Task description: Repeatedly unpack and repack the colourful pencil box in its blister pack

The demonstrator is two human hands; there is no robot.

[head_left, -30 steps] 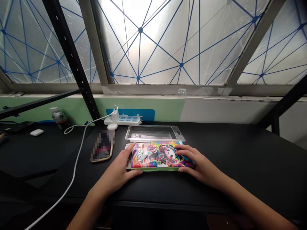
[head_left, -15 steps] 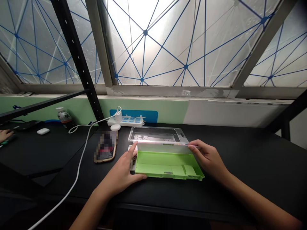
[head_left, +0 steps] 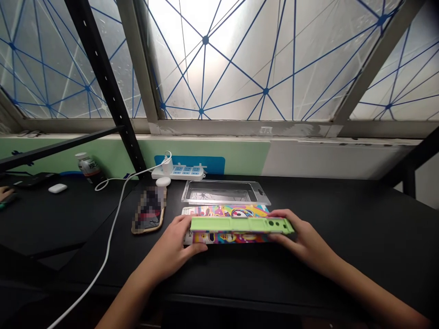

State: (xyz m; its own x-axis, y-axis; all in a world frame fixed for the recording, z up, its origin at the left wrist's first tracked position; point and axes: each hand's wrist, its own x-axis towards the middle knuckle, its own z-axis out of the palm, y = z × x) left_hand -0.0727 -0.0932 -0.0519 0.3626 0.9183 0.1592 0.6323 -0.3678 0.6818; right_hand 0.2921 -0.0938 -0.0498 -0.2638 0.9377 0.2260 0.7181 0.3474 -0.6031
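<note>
A green pencil case [head_left: 240, 225] is held just above the black desk [head_left: 343, 228], turned so its long green side faces me. My left hand [head_left: 174, 244] grips its left end, thumb underneath. My right hand [head_left: 302, 235] holds the right end, fingers curled round it. A colourful cartoon print [head_left: 226, 211] shows behind and below the green strip; I cannot tell whether that is the case's lid or a card lying under it. A clear plastic packaging shell [head_left: 224, 192] lies flat right behind.
A phone [head_left: 149, 210] lies left of the case, with a white cable [head_left: 113, 228] running to a power strip [head_left: 178, 171] by the wall. A bottle [head_left: 88, 167], an earbud case [head_left: 57, 188] and another person's hand [head_left: 5, 194] are at far left. A black rack post [head_left: 103, 82] rises behind.
The case lay flat with its colourful face up, then showed a green compartmented face with my right hand at its far edge. Now it is turned edge-on, both hands at its ends.
</note>
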